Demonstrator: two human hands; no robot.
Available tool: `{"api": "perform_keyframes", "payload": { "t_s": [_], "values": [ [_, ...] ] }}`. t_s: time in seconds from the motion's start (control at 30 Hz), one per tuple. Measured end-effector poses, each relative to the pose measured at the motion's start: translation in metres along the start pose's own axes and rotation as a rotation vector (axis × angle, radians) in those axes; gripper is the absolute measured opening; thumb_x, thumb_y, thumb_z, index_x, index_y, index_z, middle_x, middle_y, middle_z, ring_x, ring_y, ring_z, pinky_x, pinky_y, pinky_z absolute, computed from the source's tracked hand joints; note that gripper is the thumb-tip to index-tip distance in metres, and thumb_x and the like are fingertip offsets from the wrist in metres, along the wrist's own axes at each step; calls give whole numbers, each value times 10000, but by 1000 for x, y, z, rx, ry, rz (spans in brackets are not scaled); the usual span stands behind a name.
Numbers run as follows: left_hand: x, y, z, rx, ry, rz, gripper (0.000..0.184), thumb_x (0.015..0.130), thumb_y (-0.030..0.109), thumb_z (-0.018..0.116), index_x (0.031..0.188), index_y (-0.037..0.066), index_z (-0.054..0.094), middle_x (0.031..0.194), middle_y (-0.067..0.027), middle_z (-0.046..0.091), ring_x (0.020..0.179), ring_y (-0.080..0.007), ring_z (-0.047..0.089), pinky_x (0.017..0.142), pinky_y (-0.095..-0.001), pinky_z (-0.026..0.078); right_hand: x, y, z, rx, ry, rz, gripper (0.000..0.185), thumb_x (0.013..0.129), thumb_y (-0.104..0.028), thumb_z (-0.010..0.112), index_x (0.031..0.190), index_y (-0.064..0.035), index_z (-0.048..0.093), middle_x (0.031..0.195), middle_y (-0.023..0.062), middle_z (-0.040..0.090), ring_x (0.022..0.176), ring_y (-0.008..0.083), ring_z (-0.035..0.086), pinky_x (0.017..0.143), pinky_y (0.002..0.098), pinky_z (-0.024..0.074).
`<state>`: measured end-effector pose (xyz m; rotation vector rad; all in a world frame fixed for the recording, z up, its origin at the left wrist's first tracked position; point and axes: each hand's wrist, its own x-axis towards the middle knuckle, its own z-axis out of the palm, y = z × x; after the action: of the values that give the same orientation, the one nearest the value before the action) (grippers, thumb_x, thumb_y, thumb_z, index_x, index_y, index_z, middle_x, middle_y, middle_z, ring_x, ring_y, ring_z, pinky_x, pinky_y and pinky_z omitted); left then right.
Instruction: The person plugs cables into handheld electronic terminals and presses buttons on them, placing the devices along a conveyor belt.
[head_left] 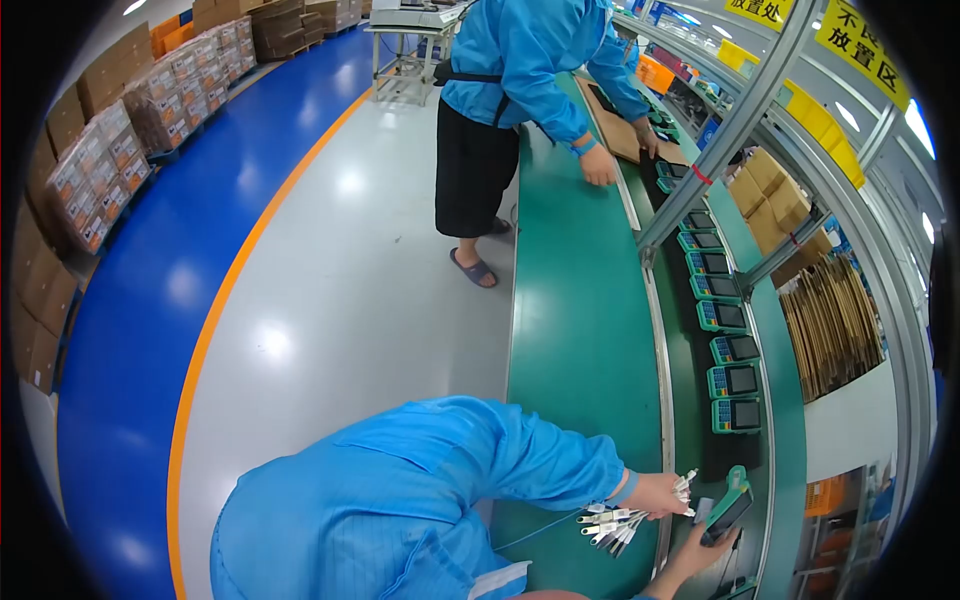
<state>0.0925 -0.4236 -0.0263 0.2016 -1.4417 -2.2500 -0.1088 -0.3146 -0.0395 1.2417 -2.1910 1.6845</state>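
Observation:
My left hand [662, 494] is closed around a bundle of short cables with white plugs [612, 520], which fan out on both sides of the fist. A blue wristband [626, 488] sits at that wrist, with a thin blue cord near it. My right hand [698, 552] grips a green handheld payment terminal [732, 505], tilted up over the conveyor, its dark screen facing right. The left fingertips are close to the terminal's left side; whether a plug touches it I cannot make out. Another payment terminal [738, 588] shows partly at the bottom edge.
Several payment terminals [736, 416] lie in a row along the dark conveyor [690, 345]. A green worktop [575, 300] runs beside it. A co-worker [530, 70] in blue stands at the far end, hands over the line. A metal post [720, 140] rises beside the conveyor; flattened cartons [830, 325] stand right.

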Motion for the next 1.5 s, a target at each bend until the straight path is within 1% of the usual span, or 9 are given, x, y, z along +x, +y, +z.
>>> {"api": "perform_keyframes", "payload": {
  "t_s": [0.27, 0.67, 0.73, 0.8, 0.87, 0.9, 0.97, 1.2, 1.5],
  "values": [
    [-14, -9, 8, 535, 161, 186, 330, 818, 247, 681, 965, -43, 632, 807, -162, 676, 746, -260, 644, 702, -387, 501, -64, -80, 1, -48, -107, -67, 771, 814, -124, 703, 1459, 59, 322, 1435, 250, 432, 1280, 328, 495, 1057, 408, 401],
    [-8, -3, -6, 618, -63, 177, 281, 794, 244, 670, 948, 10, 648, 803, -189, 672, 750, -270, 659, 692, -394, 519, -81, -120, 5, -351, 1, -223, 806, 761, -207, 748, 1420, 71, 378, 1300, 317, 540, 1207, 439, 545, 1009, 450, 438],
    [-20, 0, 2, 476, -87, 392, 232, 813, 239, 671, 911, 29, 660, 730, -130, 662, 660, -211, 627, 635, -379, 521, -86, -111, -8, -245, -68, -72, 808, 755, -141, 762, 1435, 49, 370, 1280, 284, 566, 1165, 338, 589, 989, 422, 456],
    [-28, 7, 4, 108, -218, -164, 115, 847, 102, 631, 909, 26, 691, 738, -84, 680, 649, -172, 671, 591, -326, 553, -93, -103, -29, -185, -147, -49, 864, 757, -108, 768, 1471, 31, 303, 1320, 235, 537, 1136, 308, 589, 975, 380, 470],
    [-10, -14, -10, -359, -259, -213, 199, 842, 73, 608, 1016, -14, 655, 849, -135, 690, 733, -229, 686, 683, -392, 579, -99, -107, -52, 117, -161, 28, 908, 742, -106, 780, 1492, -2, 278, 1353, 213, 512, 1118, 253, 597, 969, 367, 472],
    [-15, 10, -9, 30, -12, -171, 233, 863, 99, 592, 1059, -23, 627, 910, -142, 672, 807, -247, 685, 737, -444, 580, -97, -101, -66, -40, -152, -7, 924, 743, -109, 779, 1501, -7, 261, 1344, 200, 521, 1120, 248, 593, 969, 360, 468],
    [-4, 11, -25, -71, 212, -117, 296, 937, 186, 580, 1179, 15, 563, 740, 18, 499, 634, -124, 531, 702, -383, 554, -91, -88, -86, 154, -17, 136, 924, 742, -132, 776, 1500, 0, 264, 1309, 187, 554, 1116, 238, 591, 960, 351, 465],
    [-3, 28, -20, -278, 83, -174, 164, 1016, 164, 479, 1159, 90, 512, 734, 29, 373, 625, -85, 361, 625, -273, 378, -56, 13, -169, -762, 336, 293, 804, 833, -400, 681, 1375, 116, 390, 1198, 297, 600, 1052, 437, 606, 914, 459, 487],
    [0, 30, -32, -216, 22, -185, 220, 1024, 186, 491, 1197, 60, 539, 726, 36, 392, 588, -65, 327, 586, -249, 325, -22, 119, -272, -1054, 30, 119, 547, 880, -152, 538, 1366, 76, 433, 1072, 241, 656, 1023, 406, 608, 901, 480, 484]
  ]
}}
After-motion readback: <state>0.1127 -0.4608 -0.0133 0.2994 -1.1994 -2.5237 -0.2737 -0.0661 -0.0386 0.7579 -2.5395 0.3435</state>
